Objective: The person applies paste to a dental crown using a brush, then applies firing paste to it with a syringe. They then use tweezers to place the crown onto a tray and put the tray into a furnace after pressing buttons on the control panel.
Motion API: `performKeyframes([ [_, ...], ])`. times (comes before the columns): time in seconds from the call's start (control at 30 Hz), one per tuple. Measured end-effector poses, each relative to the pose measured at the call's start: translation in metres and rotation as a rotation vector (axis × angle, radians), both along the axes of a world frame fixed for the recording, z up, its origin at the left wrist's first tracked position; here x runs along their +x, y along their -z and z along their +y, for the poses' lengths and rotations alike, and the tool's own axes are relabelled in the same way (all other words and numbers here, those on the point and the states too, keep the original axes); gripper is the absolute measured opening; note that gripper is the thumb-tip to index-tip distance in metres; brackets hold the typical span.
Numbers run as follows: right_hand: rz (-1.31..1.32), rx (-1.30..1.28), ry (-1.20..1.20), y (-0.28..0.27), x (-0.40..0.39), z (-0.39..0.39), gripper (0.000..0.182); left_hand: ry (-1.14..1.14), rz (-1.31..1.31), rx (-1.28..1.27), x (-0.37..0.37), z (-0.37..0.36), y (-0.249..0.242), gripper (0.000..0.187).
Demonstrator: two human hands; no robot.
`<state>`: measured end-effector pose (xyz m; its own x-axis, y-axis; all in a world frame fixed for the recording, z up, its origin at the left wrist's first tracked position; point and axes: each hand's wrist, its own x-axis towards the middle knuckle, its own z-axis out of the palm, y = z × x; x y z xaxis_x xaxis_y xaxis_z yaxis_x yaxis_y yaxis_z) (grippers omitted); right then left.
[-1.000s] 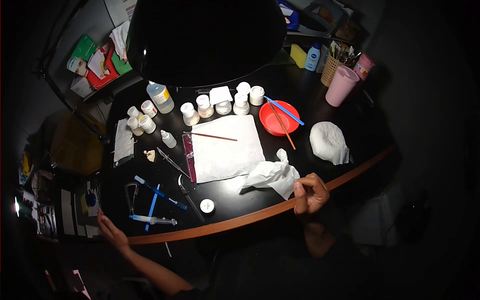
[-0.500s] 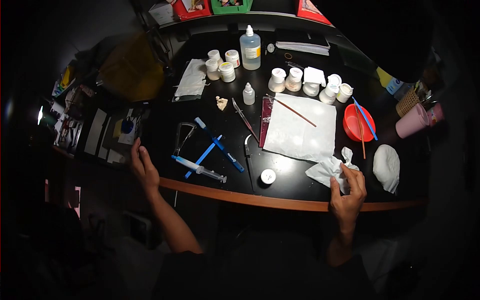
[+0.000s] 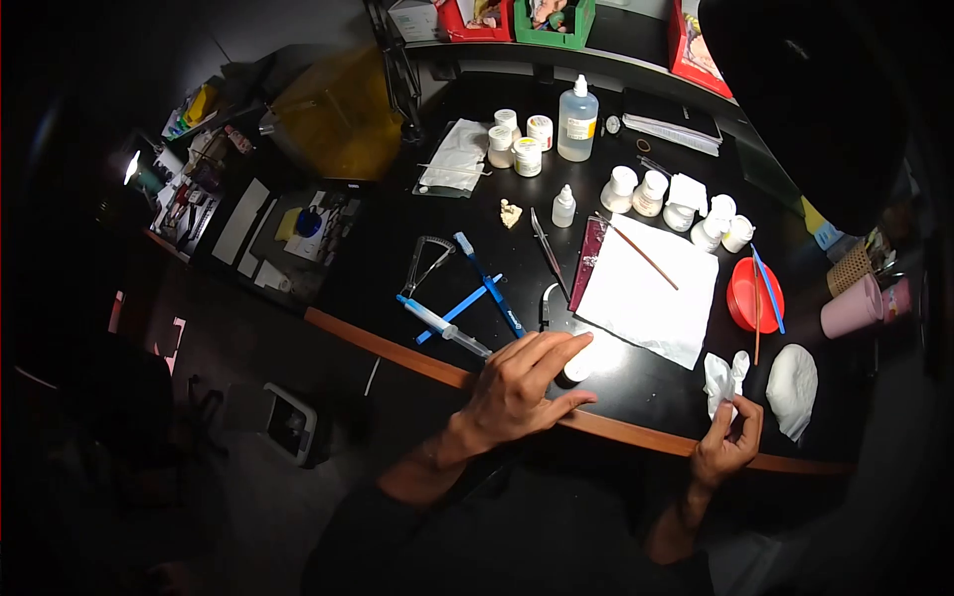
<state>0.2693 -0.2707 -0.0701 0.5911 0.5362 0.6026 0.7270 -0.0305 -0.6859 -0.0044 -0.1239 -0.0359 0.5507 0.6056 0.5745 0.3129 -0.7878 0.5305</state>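
Observation:
My left hand (image 3: 527, 382) reaches over the front edge of the table, fingers apart and partly around a small white-lidded jar (image 3: 576, 371); whether it touches the jar is not clear. A crumpled white tissue (image 3: 720, 385) is pinched in my right hand (image 3: 728, 440) at the table's front right. Behind my hands lies a white sheet (image 3: 651, 288) with a thin brush (image 3: 646, 256) on it. To the left of the sheet are a syringe (image 3: 442, 326), a blue-handled brush (image 3: 492, 288) and a curved-tip tool (image 3: 546, 303).
Several white-lidded jars (image 3: 649, 194) stand behind the sheet, near a large clear bottle (image 3: 577, 124). A red bowl (image 3: 740, 298) with thin tools across it is at the right, beside a white wrapped lump (image 3: 793, 390). A pink cup (image 3: 851, 308) stands farther right.
My left hand has come from the far left to the small jar. My right hand has lifted the tissue from the table and closed on it. The view has shifted.

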Motion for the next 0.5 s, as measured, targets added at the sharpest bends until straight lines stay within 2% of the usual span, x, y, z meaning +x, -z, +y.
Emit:
performKeyframes([
  [0.13,0.017,0.000,-0.026,-0.001,0.000,-0.001,0.005,0.013,0.066,-0.026,0.007,0.003,0.003,0.068],
  [0.2,0.011,0.017,-0.034,-0.003,0.001,-0.002,0.004,0.003,0.018,-0.017,0.008,0.004,0.002,0.067],
  [0.33,0.038,0.156,-0.076,0.001,0.000,0.001,0.005,-0.100,0.003,-0.138,-0.014,0.015,-0.030,0.064],
  [0.5,0.031,0.235,-0.068,-0.003,-0.004,-0.001,0.006,-0.574,-0.055,-0.066,-0.085,0.104,-0.046,0.062],
])
